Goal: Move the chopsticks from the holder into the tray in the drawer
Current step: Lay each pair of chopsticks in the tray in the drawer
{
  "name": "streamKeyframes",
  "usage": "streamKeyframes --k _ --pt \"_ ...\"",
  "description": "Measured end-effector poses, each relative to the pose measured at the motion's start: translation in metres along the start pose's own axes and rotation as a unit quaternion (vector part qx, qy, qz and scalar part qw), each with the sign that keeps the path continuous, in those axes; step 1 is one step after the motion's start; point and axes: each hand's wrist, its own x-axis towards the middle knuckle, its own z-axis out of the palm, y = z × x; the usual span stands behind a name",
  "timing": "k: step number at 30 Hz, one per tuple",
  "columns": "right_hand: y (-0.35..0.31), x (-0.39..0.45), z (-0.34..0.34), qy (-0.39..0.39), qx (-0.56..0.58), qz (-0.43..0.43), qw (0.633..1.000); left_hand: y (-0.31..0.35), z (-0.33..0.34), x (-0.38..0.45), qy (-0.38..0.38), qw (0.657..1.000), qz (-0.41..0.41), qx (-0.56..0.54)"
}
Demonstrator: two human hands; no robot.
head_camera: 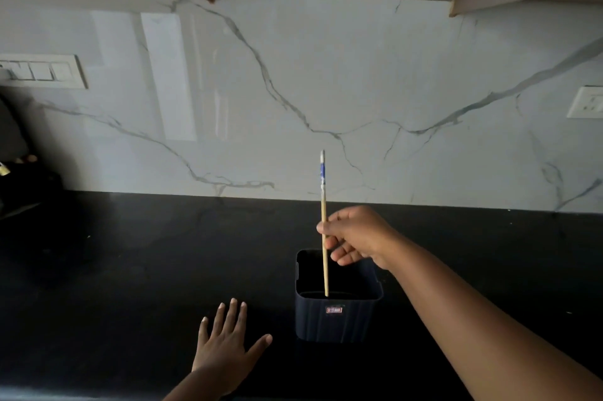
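We see a chopstick [323, 224] standing nearly upright, its blue-and-white end pointing up and its thin tip down inside the dark square holder [337, 312] on the black surface [130, 270]. Our right hand [354, 236] pinches it at mid-length, just above the holder's rim. Our left hand [228, 342] lies flat, fingers spread, on the surface left of the holder.

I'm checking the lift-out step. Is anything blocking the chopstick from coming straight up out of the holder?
Nothing visible does. The right hand pinches the chopstick mid-shaft, upright, with its lower tip inside the open-topped holder. Above it is only bare wall. The left hand rests flat on the counter, off to the side. The drawer is out of view.
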Motion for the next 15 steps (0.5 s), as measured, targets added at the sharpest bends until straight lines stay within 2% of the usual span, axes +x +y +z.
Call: streamKeyframes --k 2,4,6,7,9,10,11,13,15 --pt "-0.017 -0.013 -0.01 -0.011 0.032 -0.031 0.999 0.008 -0.018 0.005 -0.017 1.0 -0.018 -0.01" --pt "-0.029 -0.022 -0.015 -0.006 0.04 -0.063 0.997 0.024 -0.049 0.011 0.04 0.998 -0.026 -0.031" --pt "-0.034 -0.028 -0.014 0.012 0.04 -0.095 0.995 0.046 -0.091 0.013 0.117 0.981 -0.023 -0.154" --pt "-0.036 -0.03 -0.013 0.021 0.037 -0.111 0.993 0.058 -0.113 0.013 0.132 0.951 -0.011 -0.278" --pt "-0.034 -0.032 -0.009 0.037 0.023 -0.15 0.988 0.082 -0.153 0.01 0.101 0.854 0.019 -0.51" --pt "-0.032 -0.031 -0.007 0.041 0.016 -0.172 0.984 0.092 -0.171 0.007 0.07 0.819 0.029 -0.569" --pt "-0.029 -0.031 -0.004 0.046 0.01 -0.194 0.98 0.101 -0.186 0.004 0.031 0.8 0.032 -0.598" --pt "-0.023 -0.03 0.002 0.068 -0.021 -0.237 0.969 0.115 -0.209 -0.004 -0.057 0.783 0.037 -0.619" --pt "-0.016 -0.031 0.008 0.08 -0.052 -0.286 0.953 0.123 -0.221 -0.008 -0.113 0.769 0.061 -0.627"
